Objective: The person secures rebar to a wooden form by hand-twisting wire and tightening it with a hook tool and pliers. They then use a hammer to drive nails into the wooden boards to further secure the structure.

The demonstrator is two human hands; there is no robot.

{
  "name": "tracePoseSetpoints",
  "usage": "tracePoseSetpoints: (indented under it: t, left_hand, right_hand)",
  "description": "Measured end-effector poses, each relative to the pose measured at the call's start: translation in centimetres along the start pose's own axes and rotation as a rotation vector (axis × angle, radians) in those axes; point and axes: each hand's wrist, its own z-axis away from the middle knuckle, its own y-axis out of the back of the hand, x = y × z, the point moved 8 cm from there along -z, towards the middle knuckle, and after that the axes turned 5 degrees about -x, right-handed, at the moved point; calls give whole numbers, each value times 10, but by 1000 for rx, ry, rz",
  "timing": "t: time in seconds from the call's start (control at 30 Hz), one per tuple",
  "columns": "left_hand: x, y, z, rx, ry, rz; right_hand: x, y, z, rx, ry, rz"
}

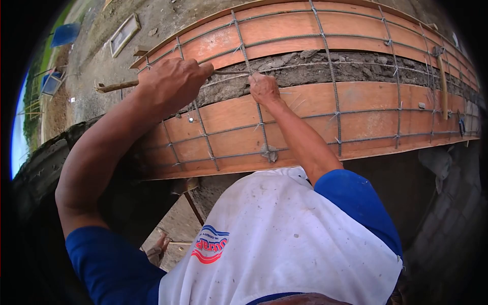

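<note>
My left hand (pixel 173 84) is closed around a thin rod-like tool (pixel 114 87), whose brown end sticks out to the left and whose narrow tip reaches right to a rebar crossing. At that crossing my right hand (pixel 265 89) is closed, fingers pressed together on or beside the upright bar; what it pinches is too small to make out. A grid of steel rebar (pixel 329 66), tied with thin wire at its crossings, lies over orange-brown boards (pixel 371 95) and a strip of rough concrete (pixel 300 62) between them.
A hammer (pixel 443 86) with a wooden handle hangs at the right of the grid. Beyond the boards are a framed screen (pixel 124 34) and a blue object (pixel 65 34) on the ground. Below, part of another person's hand (pixel 161 246) shows through a gap beside my shirt.
</note>
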Motion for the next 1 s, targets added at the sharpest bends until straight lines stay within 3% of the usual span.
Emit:
tracePoseSetpoints:
  t: [0.03, 0.1, 0.13, 0.17, 0.23, 0.3, 0.37, 0.4, 0.47, 0.57, 0.6, 0.67, 0.77, 0.87, 1.0]
  left_hand:
    - [4, 1, -1, 64, -21, 31]
    - [-42, -46, -21, -250, 19, 319]
    - [-61, -52, -10, -619, 324, 638]
    - [-81, -71, -1, -571, 347, 772]
    - [-90, -131, 34, -683, 498, 1236]
    - [-58, -193, 78, -692, 703, 1678]
    - [24, -265, 115, -776, 856, 2296]
    - [69, -261, 118, -761, 919, 2421]
    - [116, -268, 120, -724, 1170, 2369]
    - [54, -264, 115, -381, 964, 1621]
    - [30, -247, 115, -352, 1009, 1349]
    - [-1, -183, 98, -115, 671, 619]
    - [-28, -174, 87, -369, 472, 603]
    - [-54, -152, 67, -210, 348, 251]
    - [-56, -114, 45, -429, 187, 189]
  right_hand:
    - [-8, 6, 1, -14, 42, 40]
    - [-15, 11, 0, -54, 37, 103]
    - [-14, 10, -3, -79, -12, 121]
    - [-12, 9, -7, -100, -58, 137]
    - [-10, 5, -9, -149, -83, 158]
    - [-12, 6, -14, -178, -94, 177]
    - [-23, 10, -16, -190, -88, 192]
    - [-28, 14, -22, -217, -59, 218]
    - [-35, 11, -15, -304, -12, 275]
    - [-16, 4, -6, -293, -50, 228]
    - [-16, 5, 1, -276, -77, 139]
    - [-16, 6, 19, -239, -128, -37]
    - [-15, 4, 37, -153, -177, -204]
    - [-20, -1, 51, -157, -81, -132]
    - [-5, -20, 71, -304, -60, -83]
